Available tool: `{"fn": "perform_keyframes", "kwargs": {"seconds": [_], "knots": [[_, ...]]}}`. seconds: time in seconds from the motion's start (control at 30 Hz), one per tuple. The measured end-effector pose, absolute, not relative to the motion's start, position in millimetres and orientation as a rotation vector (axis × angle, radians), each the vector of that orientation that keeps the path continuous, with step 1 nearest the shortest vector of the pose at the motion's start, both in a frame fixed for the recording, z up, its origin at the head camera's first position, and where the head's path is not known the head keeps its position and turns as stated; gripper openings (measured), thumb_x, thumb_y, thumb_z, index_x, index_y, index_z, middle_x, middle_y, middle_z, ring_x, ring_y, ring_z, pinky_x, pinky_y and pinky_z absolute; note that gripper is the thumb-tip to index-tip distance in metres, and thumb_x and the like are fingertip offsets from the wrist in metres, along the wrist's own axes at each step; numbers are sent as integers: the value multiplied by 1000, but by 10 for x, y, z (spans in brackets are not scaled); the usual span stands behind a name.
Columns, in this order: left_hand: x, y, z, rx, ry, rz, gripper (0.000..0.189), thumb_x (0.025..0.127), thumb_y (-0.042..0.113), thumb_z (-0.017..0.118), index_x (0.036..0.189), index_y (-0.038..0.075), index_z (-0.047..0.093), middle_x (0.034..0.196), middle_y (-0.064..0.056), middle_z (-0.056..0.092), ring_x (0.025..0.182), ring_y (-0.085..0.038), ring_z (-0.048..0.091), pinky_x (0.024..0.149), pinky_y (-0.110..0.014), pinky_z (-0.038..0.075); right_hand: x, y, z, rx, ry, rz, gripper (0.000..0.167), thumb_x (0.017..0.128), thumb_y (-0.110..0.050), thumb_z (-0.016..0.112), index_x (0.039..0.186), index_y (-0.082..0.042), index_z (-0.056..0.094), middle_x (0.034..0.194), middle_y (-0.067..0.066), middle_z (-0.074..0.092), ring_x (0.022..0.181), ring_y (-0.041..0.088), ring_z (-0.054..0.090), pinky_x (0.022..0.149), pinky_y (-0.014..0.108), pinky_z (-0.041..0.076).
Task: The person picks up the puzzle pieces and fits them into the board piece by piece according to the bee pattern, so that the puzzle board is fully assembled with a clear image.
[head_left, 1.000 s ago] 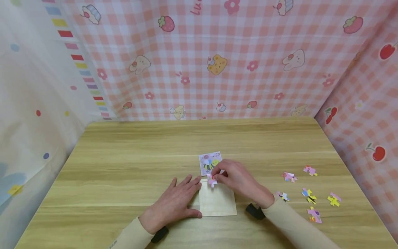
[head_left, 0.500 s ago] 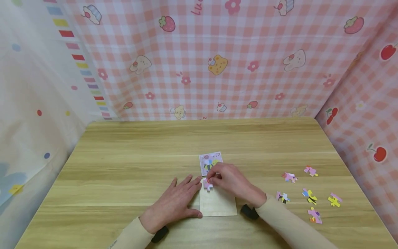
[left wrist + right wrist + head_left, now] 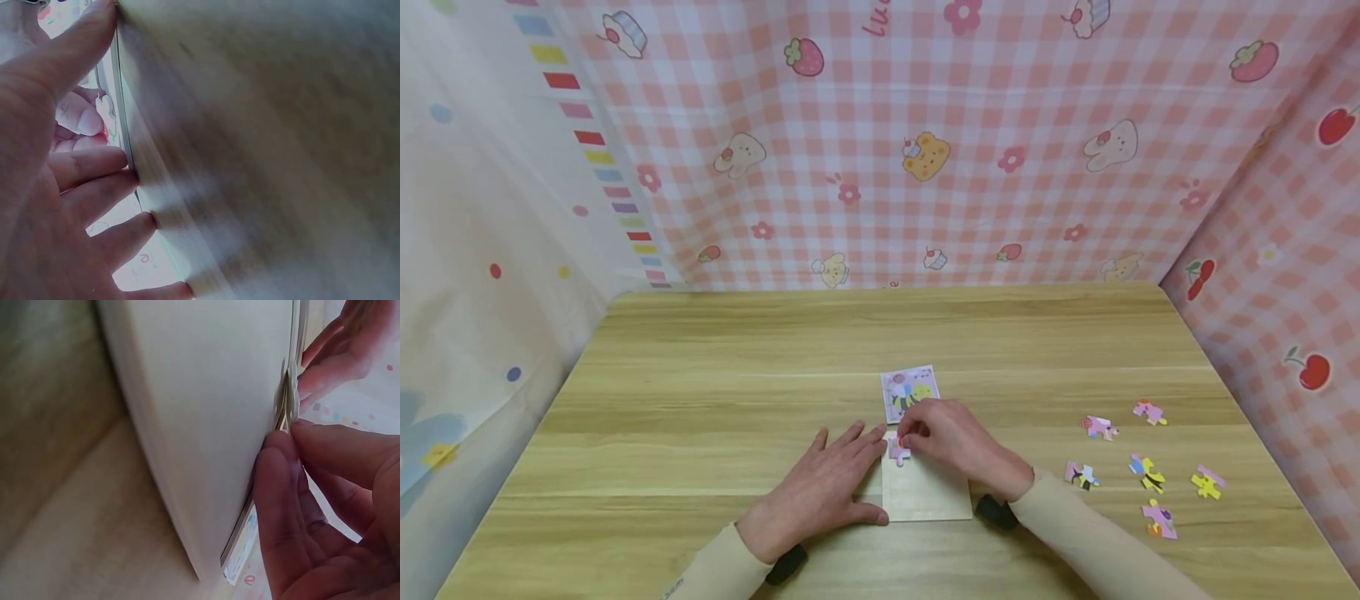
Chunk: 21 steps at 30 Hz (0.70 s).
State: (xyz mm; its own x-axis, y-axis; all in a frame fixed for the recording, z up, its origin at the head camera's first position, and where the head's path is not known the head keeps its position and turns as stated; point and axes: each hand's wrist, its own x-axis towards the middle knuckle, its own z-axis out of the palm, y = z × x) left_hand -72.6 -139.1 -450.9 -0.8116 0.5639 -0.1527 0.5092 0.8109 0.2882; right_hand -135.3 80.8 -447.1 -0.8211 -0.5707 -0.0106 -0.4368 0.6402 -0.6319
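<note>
A puzzle piece [image 3: 896,451] is pinched in the right hand [image 3: 952,438] at the far left corner of the tray [image 3: 927,493], apparently being fitted, while the tray's edge is touched by the left hand [image 3: 822,492], fingers spread; alignment before release seems called for.

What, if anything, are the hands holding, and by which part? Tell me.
The right hand pinches a flat pink jigsaw piece by its right edge as seen in the head view; the left hand, beside the pale wooden tray, grips nothing.
</note>
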Motion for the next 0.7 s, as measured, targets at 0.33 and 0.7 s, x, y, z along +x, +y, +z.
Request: {"fn": "perform_keyframes", "kwargs": {"seconds": [0.33, 0.7], "knots": [[-726, -1415, -4529, 885, 2779, 366, 92, 85, 63, 74, 156, 13, 45, 165, -6, 38, 151, -35, 34, 113, -73, 29, -1366, 803, -4466, -844, 2662, -891, 6, 90, -7, 79, 91, -13, 78, 83, -10, 66, 76, 6, 55, 70, 27, 48], [-729, -1415, -4522, 911, 2771, 345, 87, 86, 63, 73, 155, 16, 49, 165, -5, 37, 151, -36, 33, 111, -74, 31, -1333, 783, -4500, -938, 2693, -825, 6, 90, -6, 79, 88, -12, 78, 87, -6, 65, 79, 10, 57, 73, 29, 48]]}}
